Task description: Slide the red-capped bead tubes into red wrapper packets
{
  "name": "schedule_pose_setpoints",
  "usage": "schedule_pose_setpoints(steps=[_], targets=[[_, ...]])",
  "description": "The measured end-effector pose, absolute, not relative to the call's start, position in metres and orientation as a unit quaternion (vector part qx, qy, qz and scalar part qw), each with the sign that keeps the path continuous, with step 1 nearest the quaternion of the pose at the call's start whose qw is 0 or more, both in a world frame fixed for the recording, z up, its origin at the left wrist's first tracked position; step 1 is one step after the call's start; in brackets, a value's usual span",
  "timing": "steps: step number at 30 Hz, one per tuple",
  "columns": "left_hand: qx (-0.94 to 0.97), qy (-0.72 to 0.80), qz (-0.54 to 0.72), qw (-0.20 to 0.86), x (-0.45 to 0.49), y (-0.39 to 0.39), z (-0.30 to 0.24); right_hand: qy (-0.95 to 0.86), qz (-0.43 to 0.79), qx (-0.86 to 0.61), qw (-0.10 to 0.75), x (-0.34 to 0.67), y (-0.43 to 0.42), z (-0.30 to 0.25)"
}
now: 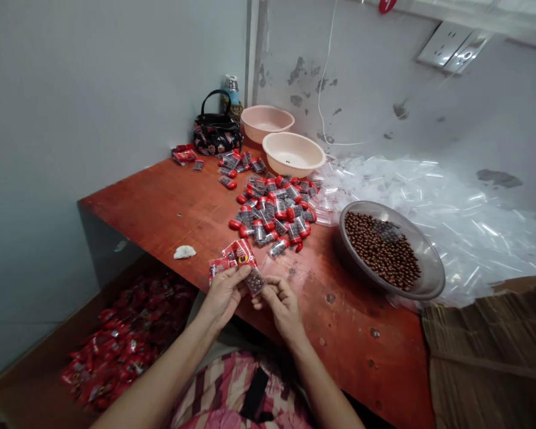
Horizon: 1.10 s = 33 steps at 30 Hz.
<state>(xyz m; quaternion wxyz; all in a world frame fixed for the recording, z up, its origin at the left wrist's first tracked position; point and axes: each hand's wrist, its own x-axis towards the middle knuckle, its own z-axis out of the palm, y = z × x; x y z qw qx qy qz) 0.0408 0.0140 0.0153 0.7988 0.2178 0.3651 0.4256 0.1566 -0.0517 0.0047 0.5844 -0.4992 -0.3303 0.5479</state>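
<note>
My left hand [226, 293] is closed on red printed packets [243, 252], its thumb lying across them. Below the red print, a clear pack of small brown balls [254, 280] slants down to the right. The fingers of my right hand [280, 300] pinch the lower end of this pack. Just beyond the hands lies a pile of small clear containers with red caps [272, 208], filled with brown balls. A grey bowl of brown balls [375, 253] stands to the right, with a clear piece resting on the balls.
Clear plastic sleeves [411, 179] are heaped behind the bowl. Two basins [295, 156], a floral handbag [217, 134] and a flask [231, 86] stand at the back. Flattened brown cardboard [491, 351] lies at right. Red packets [120, 345] fill a box below the table's left edge.
</note>
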Motion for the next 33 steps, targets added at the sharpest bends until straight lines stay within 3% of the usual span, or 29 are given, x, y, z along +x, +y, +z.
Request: schedule_pose_setpoints(steps=[10,17,20,23,26,29,33], targets=[[0.217,0.351,0.430,0.803,0.047,-0.010,0.016,-0.260,0.552,-0.503,0.612,0.144,-0.042,0.002],[0.174,0.362,0.460,0.791,0.000,-0.017,0.013,-0.296,0.586,-0.497,0.568,0.133,-0.037,0.009],[0.115,0.437,0.556,0.698,-0.038,-0.022,0.005,-0.320,0.562,-0.519,0.559,0.142,-0.037,0.012],[0.150,0.512,0.537,0.653,-0.057,-0.027,-0.004,-0.337,0.525,-0.544,0.562,0.157,-0.038,0.009],[0.358,0.549,0.503,0.563,-0.043,-0.023,-0.007,-0.346,0.517,-0.554,0.553,0.165,-0.039,0.004],[0.639,0.499,0.447,0.376,-0.013,-0.008,-0.008,-0.355,0.516,-0.556,0.546,0.162,-0.041,0.001],[0.798,0.444,0.348,0.212,0.017,0.007,-0.017,-0.369,0.498,-0.566,0.543,0.161,-0.045,0.001]])
